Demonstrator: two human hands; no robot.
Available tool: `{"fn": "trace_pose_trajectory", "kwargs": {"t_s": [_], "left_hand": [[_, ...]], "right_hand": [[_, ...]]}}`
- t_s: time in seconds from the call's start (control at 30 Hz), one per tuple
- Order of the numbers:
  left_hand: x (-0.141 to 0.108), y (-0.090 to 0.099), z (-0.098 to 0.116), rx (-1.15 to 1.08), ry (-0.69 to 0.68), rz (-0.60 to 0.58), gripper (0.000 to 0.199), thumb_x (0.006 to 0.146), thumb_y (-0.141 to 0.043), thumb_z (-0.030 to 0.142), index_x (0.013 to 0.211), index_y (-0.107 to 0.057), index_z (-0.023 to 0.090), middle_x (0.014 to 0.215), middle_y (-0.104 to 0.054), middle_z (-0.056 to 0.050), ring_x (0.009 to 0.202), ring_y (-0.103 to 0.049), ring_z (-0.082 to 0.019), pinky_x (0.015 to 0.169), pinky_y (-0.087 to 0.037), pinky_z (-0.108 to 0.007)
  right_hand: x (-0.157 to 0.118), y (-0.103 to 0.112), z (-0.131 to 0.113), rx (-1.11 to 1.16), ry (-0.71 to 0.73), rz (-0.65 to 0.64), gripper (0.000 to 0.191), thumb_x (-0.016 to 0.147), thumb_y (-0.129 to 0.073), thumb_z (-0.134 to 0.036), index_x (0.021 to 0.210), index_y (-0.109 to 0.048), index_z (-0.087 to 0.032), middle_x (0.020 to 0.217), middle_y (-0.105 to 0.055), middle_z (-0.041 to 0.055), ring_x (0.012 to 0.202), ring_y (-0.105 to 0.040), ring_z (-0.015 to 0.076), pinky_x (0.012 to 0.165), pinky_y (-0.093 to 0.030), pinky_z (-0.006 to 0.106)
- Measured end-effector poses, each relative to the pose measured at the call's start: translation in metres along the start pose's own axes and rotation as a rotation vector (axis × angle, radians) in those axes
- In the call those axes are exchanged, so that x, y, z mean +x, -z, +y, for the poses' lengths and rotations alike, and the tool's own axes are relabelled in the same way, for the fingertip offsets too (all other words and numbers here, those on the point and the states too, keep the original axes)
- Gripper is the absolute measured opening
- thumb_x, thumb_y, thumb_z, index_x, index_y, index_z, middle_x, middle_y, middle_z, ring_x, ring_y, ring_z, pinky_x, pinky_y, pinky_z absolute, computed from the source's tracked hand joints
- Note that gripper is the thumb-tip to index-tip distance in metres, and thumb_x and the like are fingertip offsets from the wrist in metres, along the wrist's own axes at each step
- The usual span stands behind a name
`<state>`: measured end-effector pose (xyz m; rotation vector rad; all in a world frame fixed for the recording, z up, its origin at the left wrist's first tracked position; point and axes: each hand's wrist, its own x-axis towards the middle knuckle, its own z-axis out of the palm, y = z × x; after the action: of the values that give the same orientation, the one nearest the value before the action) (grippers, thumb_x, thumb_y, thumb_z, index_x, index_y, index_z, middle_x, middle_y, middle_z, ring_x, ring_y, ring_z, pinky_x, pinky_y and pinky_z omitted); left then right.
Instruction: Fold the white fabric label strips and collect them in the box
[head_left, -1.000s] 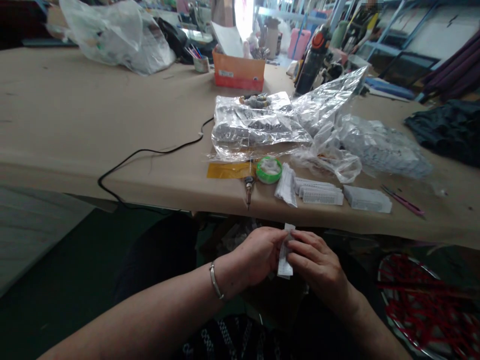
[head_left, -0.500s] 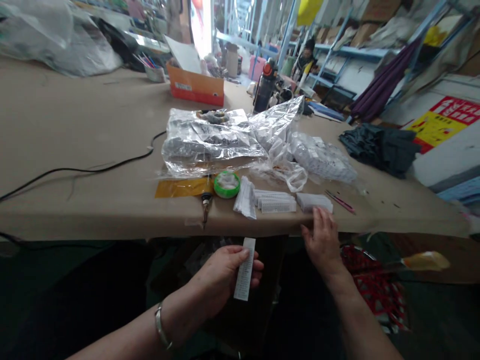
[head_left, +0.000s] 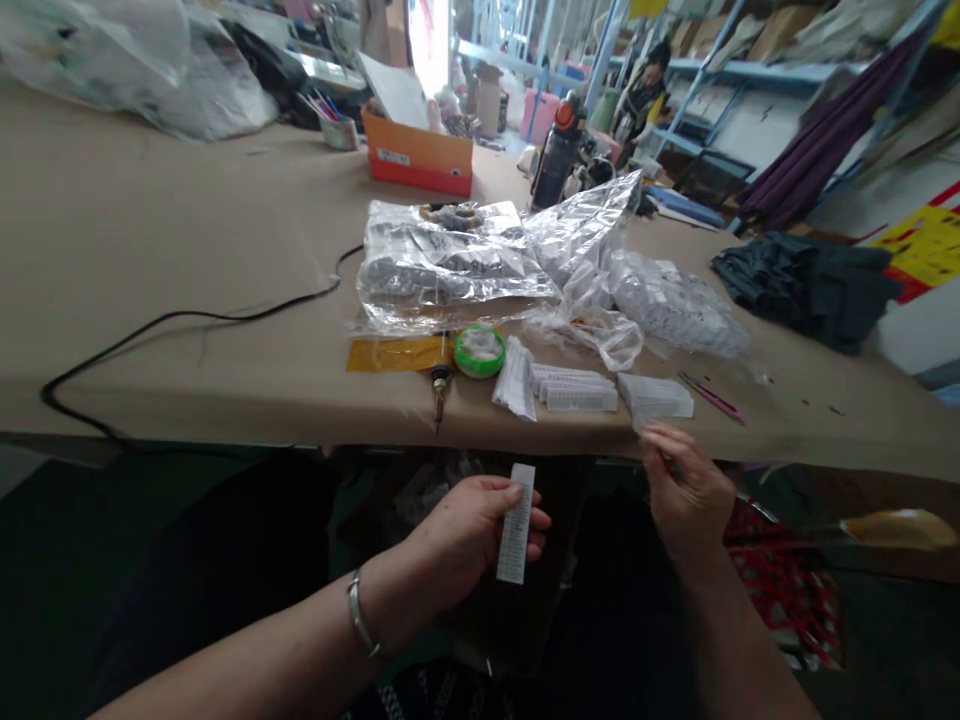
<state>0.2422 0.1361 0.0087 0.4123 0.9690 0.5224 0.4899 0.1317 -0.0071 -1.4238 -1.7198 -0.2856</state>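
My left hand (head_left: 480,525) is closed on a narrow white printed label (head_left: 516,535), pinned between thumb and fingers below the table edge. At the table's front edge, my right hand (head_left: 686,485) pinches the end of a thin white label strip (head_left: 635,405) that sticks out from the left side of a label stack (head_left: 664,396). Left of that stack lie a second row of printed labels (head_left: 577,388) and a fanned bundle of label strips (head_left: 514,380). A green round tub (head_left: 480,352) with white stuff inside stands beside the bundle.
A soldering iron (head_left: 439,390) points toward the front edge beside amber film (head_left: 394,354). Pink tweezers (head_left: 712,397) lie right of the labels. Behind are silvery plastic bags (head_left: 457,265), a bottle (head_left: 556,155) and an orange box (head_left: 420,160). A black cable (head_left: 202,314) crosses the left side.
My right hand has gone from resting on the right label stack to pinching a strip at its left front corner. The left hand still holds its label. The view has shifted slightly.
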Motion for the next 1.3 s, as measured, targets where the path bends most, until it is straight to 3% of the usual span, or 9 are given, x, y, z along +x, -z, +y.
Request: {"fn": "trace_pose_trajectory", "kwargs": {"t_s": [0.07, 0.17, 0.27, 0.57, 0.97, 1.17, 1.23, 1.3], "left_hand": [[-0.001, 0.001, -0.002, -0.037, 0.002, -0.038, 0.017, 0.085, -0.053, 0.023, 0.087, -0.061, 0.008, 0.072, -0.066, -0.011, 0.053, -0.061, -0.015, 0.059, -0.05, -0.031], [-0.002, 0.003, -0.004, -0.119, -0.046, -0.113, 0.014, 0.077, -0.061, 0.02, 0.08, -0.063, 0.007, 0.067, -0.063, -0.007, 0.052, -0.057, -0.012, 0.055, -0.046, -0.026], [-0.003, 0.008, -0.005, -0.196, -0.13, -0.109, 0.009, 0.067, -0.066, 0.016, 0.067, -0.062, 0.008, 0.06, -0.057, -0.003, 0.05, -0.052, -0.009, 0.049, -0.037, -0.021], [-0.013, 0.018, -0.004, -0.234, -0.1, -0.12, 0.01, 0.069, -0.062, 0.017, 0.065, -0.06, 0.009, 0.057, -0.053, -0.002, 0.048, -0.049, -0.009, 0.05, -0.036, -0.023], [-0.01, 0.025, -0.013, -0.262, -0.082, -0.184, 0.013, 0.075, -0.065, 0.019, 0.071, -0.061, 0.008, 0.061, -0.055, -0.002, 0.048, -0.051, -0.008, 0.048, -0.037, -0.021], [-0.012, 0.025, -0.014, -0.295, -0.071, -0.143, 0.009, 0.08, -0.06, 0.014, 0.073, -0.061, 0.008, 0.062, -0.058, -0.003, 0.049, -0.054, -0.009, 0.049, -0.042, -0.02], [-0.015, 0.027, -0.013, -0.252, -0.043, -0.155, 0.012, 0.083, -0.056, 0.019, 0.079, -0.062, 0.009, 0.065, -0.06, -0.005, 0.05, -0.057, -0.011, 0.051, -0.046, -0.023], [-0.02, 0.029, -0.012, -0.181, 0.015, -0.224, 0.018, 0.086, -0.053, 0.024, 0.087, -0.063, 0.009, 0.068, -0.063, -0.008, 0.053, -0.061, -0.015, 0.054, -0.05, -0.027]], "right_hand": [[-0.006, -0.005, -0.034, 0.16, 0.065, -0.063, 0.017, 0.085, -0.056, -0.015, 0.098, -0.066, -0.022, 0.102, -0.069, 0.0071, 0.102, -0.064, 0.0228, 0.09, -0.051, 0.042], [-0.021, -0.017, -0.078, 0.356, 0.286, -0.231, 0.019, 0.084, -0.058, -0.012, 0.097, -0.065, -0.022, 0.1, -0.069, 0.0068, 0.108, -0.061, 0.0245, 0.091, -0.05, 0.045], [-0.035, -0.029, -0.101, 0.367, 0.402, -0.33, 0.017, 0.085, -0.056, -0.01, 0.095, -0.066, -0.02, 0.096, -0.071, 0.0064, 0.109, -0.061, 0.0228, 0.093, -0.048, 0.043], [-0.036, -0.034, -0.096, 0.396, 0.515, -0.454, 0.018, 0.087, -0.054, -0.012, 0.097, -0.067, -0.02, 0.101, -0.072, 0.0063, 0.116, -0.058, 0.0214, 0.097, -0.048, 0.042], [-0.032, -0.033, -0.096, 0.402, 0.612, -0.502, 0.016, 0.088, -0.053, -0.01, 0.097, -0.065, -0.016, 0.104, -0.072, 0.0074, 0.117, -0.056, 0.022, 0.1, -0.046, 0.043], [-0.039, -0.03, -0.096, 0.499, 0.489, -0.502, 0.034, 0.082, -0.06, -0.01, 0.115, -0.06, -0.018, 0.108, -0.069, 0.0087, 0.117, -0.055, 0.025, 0.097, -0.047, 0.046], [-0.042, -0.03, -0.094, 0.59, 0.271, -0.421, 0.035, 0.079, -0.065, -0.014, 0.114, -0.06, -0.021, 0.111, -0.065, 0.0101, 0.115, -0.056, 0.0268, 0.094, -0.049, 0.046], [-0.043, -0.031, -0.09, 0.724, -0.082, -0.35, 0.032, 0.08, -0.065, -0.019, 0.111, -0.06, -0.023, 0.11, -0.063, 0.0097, 0.109, -0.059, 0.0252, 0.09, -0.05, 0.043]]}}
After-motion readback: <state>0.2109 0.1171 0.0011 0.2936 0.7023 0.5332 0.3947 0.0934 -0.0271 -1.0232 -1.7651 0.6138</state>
